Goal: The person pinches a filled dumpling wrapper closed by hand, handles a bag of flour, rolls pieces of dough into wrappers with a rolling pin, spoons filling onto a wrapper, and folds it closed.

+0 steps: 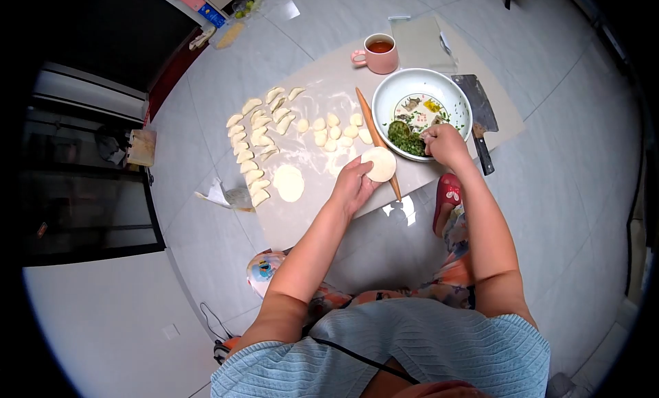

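My left hand holds a round dumpling wrapper flat, with the thumb on top, near the front edge of the board. My right hand reaches over the near rim of a white bowl, its fingers closed around a spoon whose handle is mostly hidden. Chopped green filling lies heaped at the bowl's near left side. Between the wrapper and the bowl, a wooden rolling pin lies slanted, partly behind the wrapper. Small dough pieces sit left of the pin.
Folded dumplings stand in rows at the board's left, near rolled wrappers. A cleaver lies right of the bowl. Behind it are a pink mug of reddish drink and a clear flat sheet. Flour dusts the board.
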A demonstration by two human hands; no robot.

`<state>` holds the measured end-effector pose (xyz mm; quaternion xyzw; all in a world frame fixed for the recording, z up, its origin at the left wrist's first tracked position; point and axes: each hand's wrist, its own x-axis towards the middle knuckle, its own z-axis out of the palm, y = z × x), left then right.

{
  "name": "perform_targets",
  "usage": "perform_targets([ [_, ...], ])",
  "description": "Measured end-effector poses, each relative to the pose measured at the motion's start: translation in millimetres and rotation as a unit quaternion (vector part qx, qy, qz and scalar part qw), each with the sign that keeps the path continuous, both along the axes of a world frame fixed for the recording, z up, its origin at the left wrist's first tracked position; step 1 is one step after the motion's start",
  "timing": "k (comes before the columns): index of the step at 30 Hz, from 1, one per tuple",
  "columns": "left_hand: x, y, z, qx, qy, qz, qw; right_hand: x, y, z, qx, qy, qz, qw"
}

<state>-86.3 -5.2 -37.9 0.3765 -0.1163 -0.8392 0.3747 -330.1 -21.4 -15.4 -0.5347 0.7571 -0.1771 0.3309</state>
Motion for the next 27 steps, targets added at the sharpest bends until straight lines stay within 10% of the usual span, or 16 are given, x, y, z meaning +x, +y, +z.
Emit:
perform_targets([
  [7, -23.4, -29.2, 21.1, -0.021, -0.005, -0.026, 0.999, -19.3, 2.1, 23.2, -0.053, -0.291, -0.090, 0.951],
  [27, -61.9, -75.3, 46.5, 0.047, 0.114, -0.085, 0.989, -30.9, 25.9, 45.6, -0.134, -0.233, -0.001, 0.963],
])
